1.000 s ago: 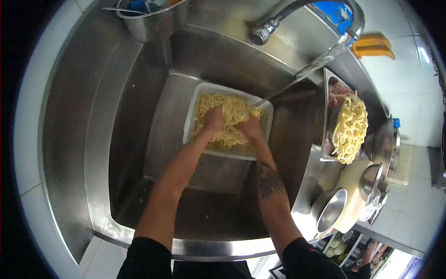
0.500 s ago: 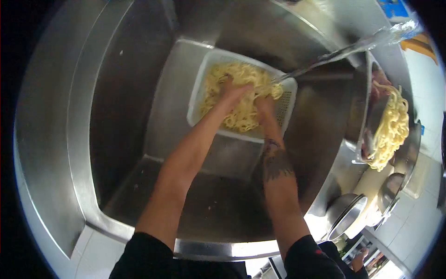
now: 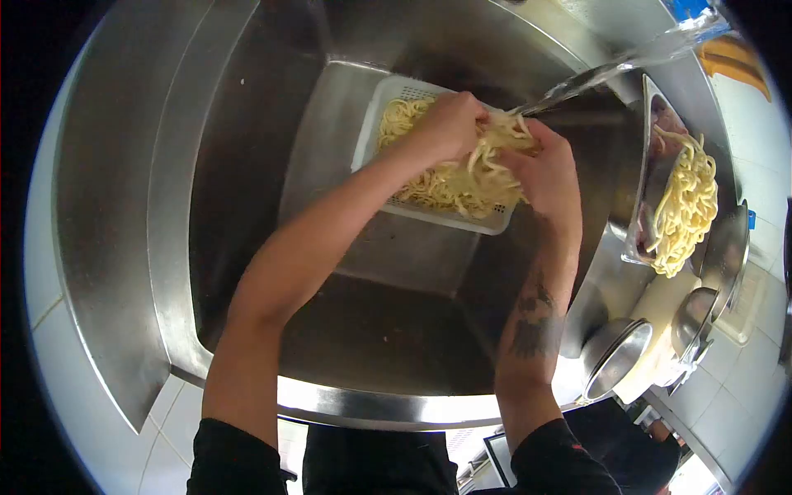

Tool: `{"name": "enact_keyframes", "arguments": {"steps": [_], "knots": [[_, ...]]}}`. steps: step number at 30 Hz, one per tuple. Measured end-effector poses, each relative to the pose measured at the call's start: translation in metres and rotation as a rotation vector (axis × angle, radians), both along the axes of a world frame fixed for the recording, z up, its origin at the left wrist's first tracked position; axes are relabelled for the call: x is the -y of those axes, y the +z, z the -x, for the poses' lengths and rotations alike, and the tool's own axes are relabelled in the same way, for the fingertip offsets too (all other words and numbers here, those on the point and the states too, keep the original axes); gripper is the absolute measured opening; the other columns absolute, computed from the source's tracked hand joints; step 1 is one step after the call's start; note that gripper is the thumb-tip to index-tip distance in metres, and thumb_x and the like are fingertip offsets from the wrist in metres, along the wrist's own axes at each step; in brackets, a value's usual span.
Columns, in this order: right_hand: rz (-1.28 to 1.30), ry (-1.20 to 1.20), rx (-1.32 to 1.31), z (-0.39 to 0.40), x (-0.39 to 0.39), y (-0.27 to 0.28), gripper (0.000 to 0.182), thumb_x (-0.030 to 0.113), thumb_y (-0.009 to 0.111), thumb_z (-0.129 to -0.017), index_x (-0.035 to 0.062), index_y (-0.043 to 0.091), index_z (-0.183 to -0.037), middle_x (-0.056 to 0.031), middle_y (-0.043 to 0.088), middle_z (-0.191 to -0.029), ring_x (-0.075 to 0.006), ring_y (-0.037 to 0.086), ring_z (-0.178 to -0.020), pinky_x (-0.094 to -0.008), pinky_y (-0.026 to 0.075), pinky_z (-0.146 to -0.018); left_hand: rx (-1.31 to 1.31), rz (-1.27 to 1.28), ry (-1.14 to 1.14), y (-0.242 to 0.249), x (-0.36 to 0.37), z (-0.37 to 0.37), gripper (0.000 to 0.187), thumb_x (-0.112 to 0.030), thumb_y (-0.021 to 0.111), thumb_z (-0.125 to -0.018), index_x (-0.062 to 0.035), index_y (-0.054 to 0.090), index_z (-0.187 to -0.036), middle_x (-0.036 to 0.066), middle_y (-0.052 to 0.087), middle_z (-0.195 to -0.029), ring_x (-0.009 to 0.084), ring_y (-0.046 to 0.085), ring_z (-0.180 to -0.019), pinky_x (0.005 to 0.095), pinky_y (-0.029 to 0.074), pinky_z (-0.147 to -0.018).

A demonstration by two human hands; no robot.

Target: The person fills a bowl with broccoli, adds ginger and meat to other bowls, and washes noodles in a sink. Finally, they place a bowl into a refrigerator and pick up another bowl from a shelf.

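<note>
Pale yellow noodles (image 3: 412, 188) lie in a white perforated basket (image 3: 369, 124) at the bottom of a deep steel sink (image 3: 346, 231). Above the basket's right side, my left hand (image 3: 452, 124) is closed on a bunch of lifted noodles, its fingertips partly hidden. My right hand (image 3: 549, 169) grips the other side of the same bunch, thumb and fingers curled round it. Strands hang down between the two hands, blurred by motion. A stream of water (image 3: 577, 85) pours from the upper right onto the noodles near my right hand.
Right of the sink, a metal container (image 3: 646, 177) carries a heap of thicker noodles (image 3: 686, 206). Steel bowls (image 3: 615, 359) stand by the sink's right corner. The front rim (image 3: 396, 406) runs close to my body. Another person's dark clothing (image 3: 615, 437) shows at the lower right.
Both hands have risen out of the noodles in the basket, moving right and lifting a bunch into the water stream. The view has shifted slightly.
</note>
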State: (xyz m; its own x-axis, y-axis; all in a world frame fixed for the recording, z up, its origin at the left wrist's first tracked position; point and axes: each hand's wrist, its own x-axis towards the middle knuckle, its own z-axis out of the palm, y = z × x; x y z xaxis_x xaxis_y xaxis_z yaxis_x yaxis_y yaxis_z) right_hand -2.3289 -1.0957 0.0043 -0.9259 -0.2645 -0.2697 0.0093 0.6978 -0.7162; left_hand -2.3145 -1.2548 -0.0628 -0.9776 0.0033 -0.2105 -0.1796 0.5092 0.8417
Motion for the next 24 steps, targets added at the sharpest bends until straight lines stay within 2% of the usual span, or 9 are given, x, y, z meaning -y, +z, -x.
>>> {"name": "enact_keyframes", "arguments": {"steps": [7,9,11,12,14,16,18,20,24], "knots": [[0.138,0.094,0.031,0.017,0.018,0.009,0.024,0.01,0.06,-0.083,-0.001,0.069,-0.102,-0.0062,0.069,-0.089,-0.0123,0.063,-0.08,-0.0286,0.052,-0.068,-0.022,-0.044,-0.256,-0.018,0.029,0.009,0.026,-0.007,0.065,-0.082,-0.0061,0.07,-0.107,0.017,0.07,-0.093,0.021,0.067,-0.09,0.0322,0.052,-0.078],[0.386,0.015,0.153,0.016,0.031,0.0,0.015,0.009,0.055,-0.086,0.0013,0.066,-0.094,-0.0058,0.066,-0.085,-0.0135,0.061,-0.073,-0.027,0.048,-0.06,0.063,-0.131,-0.192,-0.016,0.027,0.012,0.017,-0.02,0.064,-0.087,-0.0058,0.074,-0.086,0.011,0.067,-0.075,0.0213,0.066,-0.072,0.0358,0.052,-0.073],[1.009,-0.186,0.508,0.025,0.037,-0.037,0.01,0.006,0.05,-0.087,0.0059,0.06,-0.086,-0.0046,0.06,-0.078,-0.0124,0.056,-0.064,-0.0244,0.039,-0.05,0.335,-0.927,0.153,-0.031,0.019,0.014,0.019,-0.01,0.064,-0.087,-0.0034,0.07,-0.104,0.004,0.067,-0.094,0.0107,0.062,-0.091,0.0276,0.049,-0.077],[1.016,-0.184,0.496,0.029,0.035,-0.049,0.01,0.006,0.05,-0.087,0.0059,0.06,-0.086,-0.0046,0.06,-0.078,-0.0124,0.056,-0.064,-0.0244,0.039,-0.05,0.358,-0.989,0.188,-0.039,0.014,0.016,0.03,-0.01,0.065,-0.086,-0.0025,0.064,-0.115,0.002,0.066,-0.101,0.011,0.061,-0.089,0.0277,0.049,-0.076],[1.479,-0.275,1.059,0.039,0.033,-0.064,0.01,0.01,0.047,-0.093,0.0036,0.054,-0.089,-0.0043,0.054,-0.066,-0.0143,0.05,-0.054,-0.0291,0.041,-0.049,0.291,-0.932,0.137,-0.06,0.012,0.017,0.035,-0.01,0.065,-0.086,-0.0022,0.061,-0.12,0.002,0.065,-0.104,0.012,0.061,-0.09,0.0282,0.05,-0.077],[1.222,-0.345,0.834,0.029,0.036,-0.035,0.011,0.01,0.048,-0.091,0.0031,0.056,-0.087,-0.0048,0.055,-0.065,-0.015,0.051,-0.055,-0.0295,0.041,-0.05,0.242,-0.883,0.091,-0.093,0.011,0.01,0.041,-0.01,0.065,-0.085,-0.0019,0.057,-0.125,0.002,0.064,-0.107,0.013,0.06,-0.092,0.0287,0.05,-0.078],[0.524,-0.135,0.141,0.02,0.043,-0.036,0.014,0.012,0.055,-0.084,0.0007,0.062,-0.082,-0.0089,0.061,-0.066,-0.0195,0.058,-0.059,-0.0321,0.046,-0.056,-0.196,0.211,0.538,-0.134,0.018,-0.001,0.056,-0.015,0.071,-0.076,0.0011,0.054,-0.127,0.021,0.063,-0.114,0.0316,0.061,-0.104,0.0418,0.049,-0.09],[0.416,-0.034,-0.001,0.016,0.044,-0.034,0.013,0.012,0.056,-0.084,0.001,0.063,-0.082,-0.0066,0.062,-0.071,-0.0143,0.057,-0.063,-0.0293,0.046,-0.058,-0.231,0.359,0.597,-0.168,0.047,-0.036,0.061,-0.014,0.068,-0.078,-0.0023,0.048,-0.134,0.022,0.061,-0.116,0.0346,0.057,-0.112,0.0436,0.045,-0.098],[0.361,0.09,-0.133,0.018,0.025,-0.033,0.013,0.012,0.061,-0.082,0.0006,0.065,-0.086,-0.0084,0.067,-0.08,-0.0158,0.061,-0.07,-0.0305,0.048,-0.067,0.256,-0.266,0.542,-0.216,0.083,-0.086,0.059,-0.007,0.064,-0.079,-0.002,0.046,-0.135,0.02,0.061,-0.112,0.0312,0.06,-0.104,0.0407,0.047,-0.093]]}}
